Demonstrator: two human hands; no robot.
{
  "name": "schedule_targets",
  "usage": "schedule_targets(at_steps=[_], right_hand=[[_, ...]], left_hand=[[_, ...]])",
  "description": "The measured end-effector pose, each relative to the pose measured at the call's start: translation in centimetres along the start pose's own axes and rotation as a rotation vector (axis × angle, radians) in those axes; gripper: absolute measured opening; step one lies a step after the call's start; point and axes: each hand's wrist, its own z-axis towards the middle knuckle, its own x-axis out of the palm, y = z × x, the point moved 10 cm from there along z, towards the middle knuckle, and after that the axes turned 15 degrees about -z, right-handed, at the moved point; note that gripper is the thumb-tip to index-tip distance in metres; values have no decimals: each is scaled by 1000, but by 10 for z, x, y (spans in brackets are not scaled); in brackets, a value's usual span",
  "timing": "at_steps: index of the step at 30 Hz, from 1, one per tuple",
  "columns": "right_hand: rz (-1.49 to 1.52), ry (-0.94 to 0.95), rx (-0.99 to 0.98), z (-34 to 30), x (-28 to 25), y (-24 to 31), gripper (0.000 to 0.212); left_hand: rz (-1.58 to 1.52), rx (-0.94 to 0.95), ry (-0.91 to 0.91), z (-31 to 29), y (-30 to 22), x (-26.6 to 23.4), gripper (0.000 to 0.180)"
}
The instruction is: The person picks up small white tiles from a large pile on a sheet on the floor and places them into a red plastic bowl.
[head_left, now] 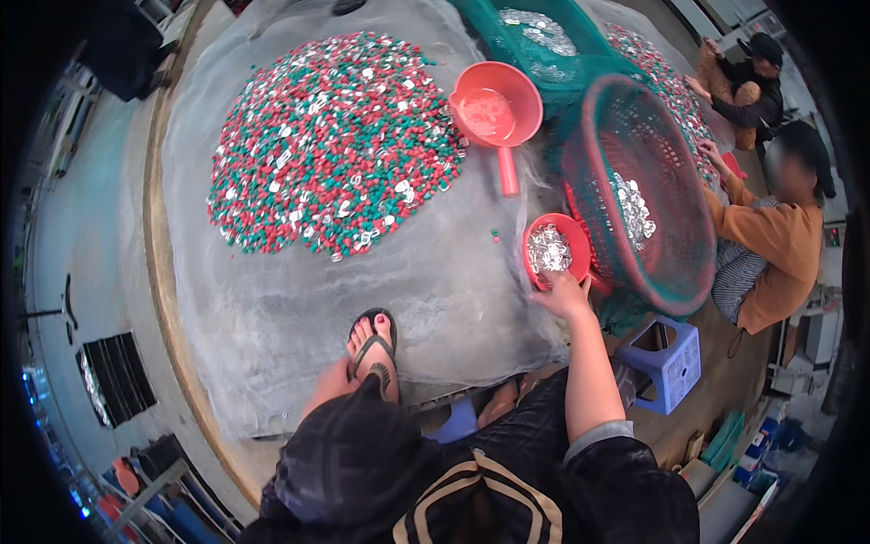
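Note:
My right hand [564,296] grips the near rim of a small red dipper [582,238], its fingers reaching over the edge. Shiny silver metal pieces [549,247] lie in that dipper. Low beside my sandalled foot [372,349] is my left hand [333,381]; its fingers are blurred and partly hidden. Ahead, a wide pile of red and green pellets mixed with silver metal pieces [335,145] spreads over a translucent sheet [272,317]. A larger red dipper [508,172] rests right of the pile, its handle toward me.
A big red basket [693,263] draped in green netting stands to the right, with metal pieces inside. Behind it is a green netted tub [589,41]. A blue stool [671,367] stands near my right knee. Two people [775,254] sit at the right by another pile.

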Motion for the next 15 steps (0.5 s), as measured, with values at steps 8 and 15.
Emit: schedule_targets(at_steps=[8, 15], right_hand=[[-235, 116, 13, 2, 41, 5, 21], [-244, -124, 130, -7, -54, 22, 24]], left_hand=[[337, 590, -117, 116, -197, -64, 24], [712, 781, -168, 206, -241, -16, 62]])
